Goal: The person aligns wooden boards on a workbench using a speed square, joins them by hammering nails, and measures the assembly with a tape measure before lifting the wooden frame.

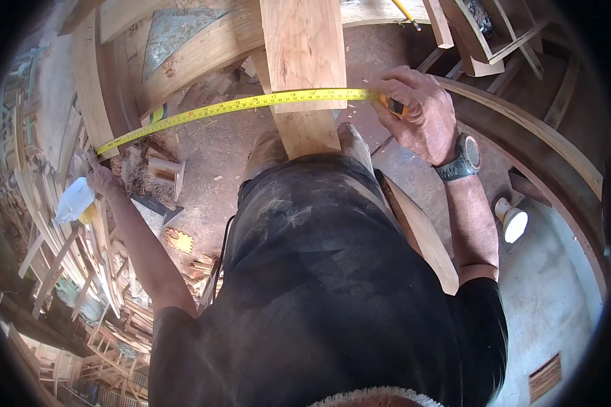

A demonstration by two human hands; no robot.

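A yellow tape measure (pixel 251 103) is pulled out from side to side in front of me. My right hand (pixel 421 115) is closed around its case, of which a bit of orange and black shows between the fingers. On the left, my left hand (pixel 103 178) has its fingers together at the tape's free end, beside the end of a long wooden board (pixel 94 81). Between my hands the blade crosses the near end of a wide wooden plank (pixel 304 47). A narrower wooden piece (pixel 309 134) reaches from under that plank toward my lap.
Wood strips and offcuts (pixel 68 251) are piled at the left. A curved wooden rail (pixel 529 122) runs along the right, near a white lamp-like object (pixel 514 222). A pencil (pixel 407 15) lies at the far right. Shavings litter the floor (pixel 204 163).
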